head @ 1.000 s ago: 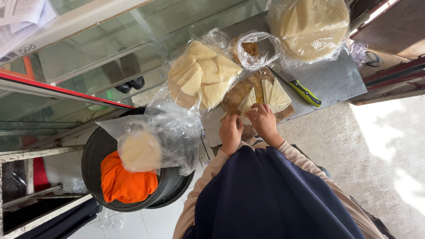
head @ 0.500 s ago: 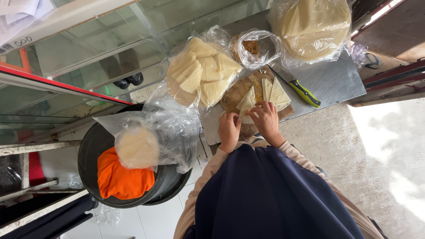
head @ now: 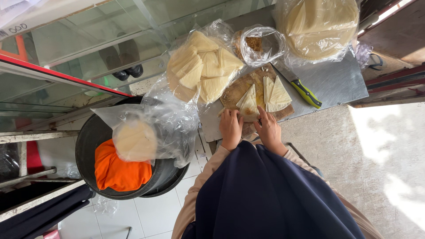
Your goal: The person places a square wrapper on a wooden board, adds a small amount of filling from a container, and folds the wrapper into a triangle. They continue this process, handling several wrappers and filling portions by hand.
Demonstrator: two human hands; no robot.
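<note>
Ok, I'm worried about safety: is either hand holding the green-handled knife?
No, the knife lies on the metal counter, apart from both hands, which rest on a wrapper on the board.

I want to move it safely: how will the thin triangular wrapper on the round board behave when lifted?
The triangular wrapper looks thin and flat, so it is probably light and floppy. Its edges may tear easily. The left hand and right hand are folding another piece, which suggests it bends readily.

— Any room around the wooden board [head: 239, 88]?
— Tight! Bagged wedges [head: 201, 66] crowd one side, a small filling bag [head: 259, 44] sits beyond, the green-handled knife [head: 305, 94] flanks the other.
— Open metal counter [head: 341, 84] past the knife.
</note>
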